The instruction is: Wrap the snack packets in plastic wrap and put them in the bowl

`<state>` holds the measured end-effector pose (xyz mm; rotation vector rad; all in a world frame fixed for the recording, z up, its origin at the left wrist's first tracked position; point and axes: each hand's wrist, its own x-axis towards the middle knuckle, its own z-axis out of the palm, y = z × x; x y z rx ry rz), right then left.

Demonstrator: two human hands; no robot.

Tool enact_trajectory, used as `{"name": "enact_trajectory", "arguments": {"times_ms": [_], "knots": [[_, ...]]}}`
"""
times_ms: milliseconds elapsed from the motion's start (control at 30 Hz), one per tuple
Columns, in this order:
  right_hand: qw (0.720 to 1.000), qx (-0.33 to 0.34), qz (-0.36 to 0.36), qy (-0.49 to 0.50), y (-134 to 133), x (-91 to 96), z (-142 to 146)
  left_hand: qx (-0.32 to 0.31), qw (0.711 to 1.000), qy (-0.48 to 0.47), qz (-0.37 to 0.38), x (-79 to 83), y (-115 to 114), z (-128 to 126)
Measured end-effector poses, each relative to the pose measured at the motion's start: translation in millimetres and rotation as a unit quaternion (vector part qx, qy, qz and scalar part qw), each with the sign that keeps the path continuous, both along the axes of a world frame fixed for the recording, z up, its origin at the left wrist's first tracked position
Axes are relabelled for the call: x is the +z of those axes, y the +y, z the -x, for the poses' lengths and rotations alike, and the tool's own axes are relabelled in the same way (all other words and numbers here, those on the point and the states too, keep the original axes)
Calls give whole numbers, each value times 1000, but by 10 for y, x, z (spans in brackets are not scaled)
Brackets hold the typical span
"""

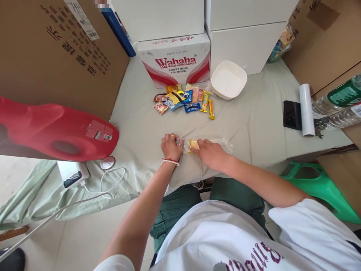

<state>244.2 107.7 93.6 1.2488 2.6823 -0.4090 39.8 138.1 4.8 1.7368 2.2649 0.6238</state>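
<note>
My left hand (pixel 170 146) and my right hand (pixel 210 152) both grip a clear plastic bag (pixel 224 143) that lies on the pale green cloth (pixel 254 124) near its front edge. A yellow snack (pixel 193 144) shows inside the bag between the two hands. The fingers of both hands are closed on the bag. A bead bracelet sits on my left wrist. Farther back on the cloth lies a pile of small snack packets (pixel 184 101), and a white bowl (pixel 228 79) stands beside it to the right.
A Wahaha water carton (pixel 175 60) and white boxes stand at the back. Large cardboard boxes flank both sides. A red stool (pixel 56 130) and a charger with cable (pixel 73 177) lie left. A black phone (pixel 291 114), white roll (pixel 307 110) and bottles (pixel 338 101) are right, a green stool (pixel 318 184) below.
</note>
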Motion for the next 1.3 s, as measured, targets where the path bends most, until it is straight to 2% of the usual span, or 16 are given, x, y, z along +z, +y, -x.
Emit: {"name": "enact_trajectory", "arguments": {"times_ms": [67,167,267,333,433,533,567,633,700,767,867,1000,1067,1133,1233,1300], "knots": [[1000,-23,-3,10,-137,-61,-42,-3,998,-63,-12,34,-23,59],[998,-55,7,40,-170,-131,-70,19,979,-203,-11,136,-91,95],[995,-63,17,70,-120,-189,-52,9,953,-302,-10,262,-191,-42],[993,-64,17,98,-107,-247,-45,-42,946,-320,-11,318,-252,-223],[982,-69,12,177,-146,-356,-121,-139,954,-265,-26,331,-318,-495],[956,-51,33,287,-204,-424,-317,-202,969,-131,-49,291,-398,-647],[946,-66,38,316,-214,-434,-393,-215,972,-80,-50,278,-438,-675],[928,-165,6,333,-216,-448,-534,-232,972,13,-38,259,-531,-722],[911,-292,-65,282,-200,-473,-643,-240,967,83,-17,248,-624,-769],[910,-347,-97,207,-179,-501,-719,-236,963,127,-2,233,-698,-812],[929,-321,-58,175,-139,-466,-789,-226,962,154,4,190,-757,-841],[928,-295,0,229,28,-200,-697,-224,962,156,-9,133,-763,-844],[934,-267,0,239,169,-76,-500,-226,963,149,-14,132,-747,-852],[951,-222,-15,216,305,-30,-223,-237,961,141,-16,161,-737,-848],[979,-148,-15,138,410,-100,174,-261,958,117,-7,235,-796,-732],[990,-91,-23,104,387,-177,318,-279,956,93,-11,265,-905,-540]]}}
